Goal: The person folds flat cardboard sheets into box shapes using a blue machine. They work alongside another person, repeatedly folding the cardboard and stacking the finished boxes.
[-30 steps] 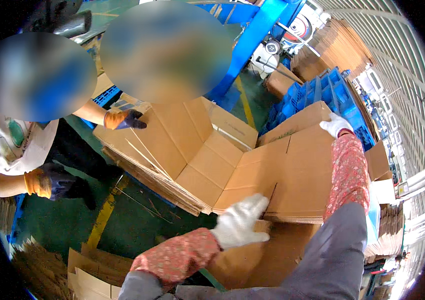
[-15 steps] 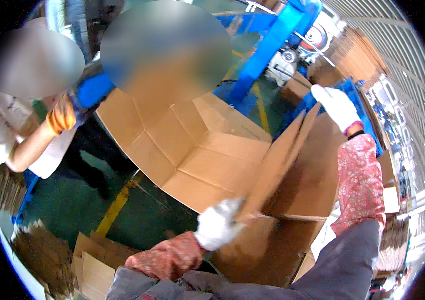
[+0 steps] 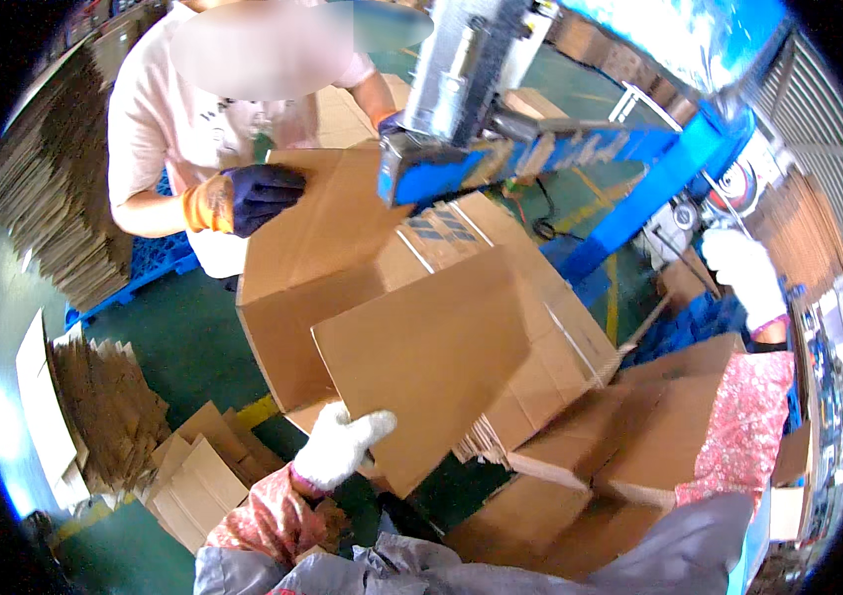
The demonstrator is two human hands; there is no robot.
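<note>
My left hand [image 3: 342, 446], in a white glove, grips the lower edge of a large flat brown cardboard sheet [image 3: 421, 367] held tilted over a pile of folded cartons [image 3: 590, 456]. My right hand [image 3: 743, 273], also in a white glove, is raised at the right, past the sheet's far edge; I cannot tell whether it touches the sheet. Across from me a co-worker's dark-gloved hand [image 3: 258, 193] presses on another flat carton [image 3: 322, 248] that lies behind my sheet.
A blue machine arm [image 3: 560, 149] with a metal head [image 3: 456, 59] hangs over the cartons. Stacks of flattened cardboard stand at the left [image 3: 55, 188] and lower left [image 3: 109, 416]. Blue crates [image 3: 704, 317] sit at the right. The green floor has a yellow line [image 3: 253, 412].
My view has swung left toward the co-worker. The sheet has tipped up and nearer, with my left hand still on its lower edge. The co-worker's hand now rests on the carton behind.
</note>
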